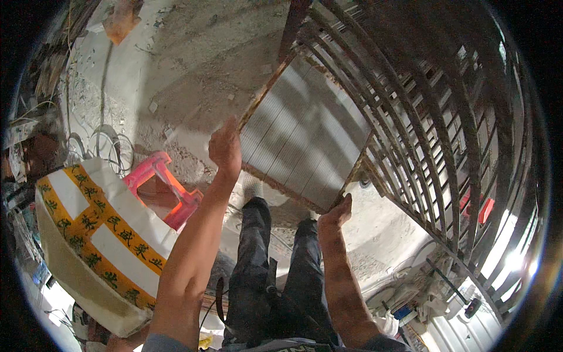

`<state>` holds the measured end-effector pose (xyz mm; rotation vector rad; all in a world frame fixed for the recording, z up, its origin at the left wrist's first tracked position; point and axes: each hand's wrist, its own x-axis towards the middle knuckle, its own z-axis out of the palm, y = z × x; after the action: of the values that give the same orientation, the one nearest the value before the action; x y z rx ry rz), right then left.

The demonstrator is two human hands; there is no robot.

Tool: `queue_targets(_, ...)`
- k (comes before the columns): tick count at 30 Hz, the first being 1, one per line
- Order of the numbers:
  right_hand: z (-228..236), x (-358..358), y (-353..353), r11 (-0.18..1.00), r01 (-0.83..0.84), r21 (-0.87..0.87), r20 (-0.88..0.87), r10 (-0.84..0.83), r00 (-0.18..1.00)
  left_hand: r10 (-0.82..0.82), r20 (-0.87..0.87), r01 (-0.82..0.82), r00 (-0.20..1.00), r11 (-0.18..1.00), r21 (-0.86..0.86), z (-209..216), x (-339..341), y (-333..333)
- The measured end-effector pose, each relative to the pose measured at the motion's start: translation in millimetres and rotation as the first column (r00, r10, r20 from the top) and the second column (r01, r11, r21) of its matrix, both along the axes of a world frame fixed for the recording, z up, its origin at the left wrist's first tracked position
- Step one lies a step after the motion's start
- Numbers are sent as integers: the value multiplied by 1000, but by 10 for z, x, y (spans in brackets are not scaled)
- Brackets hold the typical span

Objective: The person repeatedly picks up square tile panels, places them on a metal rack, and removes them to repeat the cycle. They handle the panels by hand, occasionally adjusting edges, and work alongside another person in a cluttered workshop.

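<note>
A flat, roughly square grey panel, finely ribbed with rough brownish edges, is held tilted in front of my legs. My left hand is closed round its left edge. At the near right corner, my right hand grips the same panel. The panel's far right edge lies close against a dark slatted metal rack; whether they touch I cannot tell. The panel's underside is hidden.
A white foam box with yellow printed tape sits at the left. Beside it is a pink and orange plastic frame. Dusty concrete floor carries loose debris. Wire loops lie at the far left, and assorted clutter at the lower right.
</note>
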<state>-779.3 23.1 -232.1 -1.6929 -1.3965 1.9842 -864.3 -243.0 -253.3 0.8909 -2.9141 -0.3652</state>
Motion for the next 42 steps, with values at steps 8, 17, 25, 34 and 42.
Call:
queue_targets(8, -583, -272, 76, 993, -24, -113, -94, 13, 995, -88, 35, 69, 996, 933, 354, -395, -863, -67)
queue_targets(17, -1010, -939, 130, 985, 64, 158, -43, -58, 997, 4, -95, 69, 995, 658, 749, -954, -1707, -94)
queue_targets(25, -878, -1222, 4, 999, -37, -22, -145, 33, 989, -63, -225, 170, 972, 849, 500, -914, -1945, 37)
queue_targets(34, -1193, -1352, 580, 906, -354, 233, 91, 342, 935, -598, -345, 667, 724, 733, 129, -992, -2397, 172)
queue_targets(42, -1320, -1437, 1183, 392, -795, 463, 331, 755, 565, -411, -562, 555, 717, 825, 105, -1544, -2729, 257)
